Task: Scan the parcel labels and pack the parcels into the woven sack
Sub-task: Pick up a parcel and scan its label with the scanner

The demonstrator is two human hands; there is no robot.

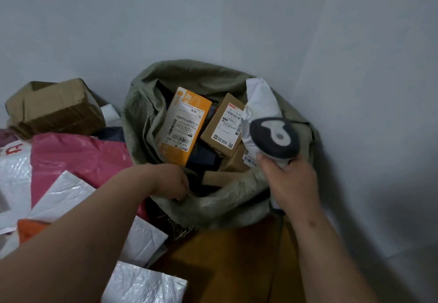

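Sack [237, 208] holding boxed parcels [222, 122], left hand [170, 182] gripping rim, right hand [289, 182] gripping scanner [273, 138]

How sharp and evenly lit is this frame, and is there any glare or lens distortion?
Head view: soft, dim, even light; the label on the orange box reads clearly; glare on the silver bubble mailer; grey wall bows from wide-angle distortion; shadow darkens the floor at right.

Pale grey walls [213, 13] meet in a corner.
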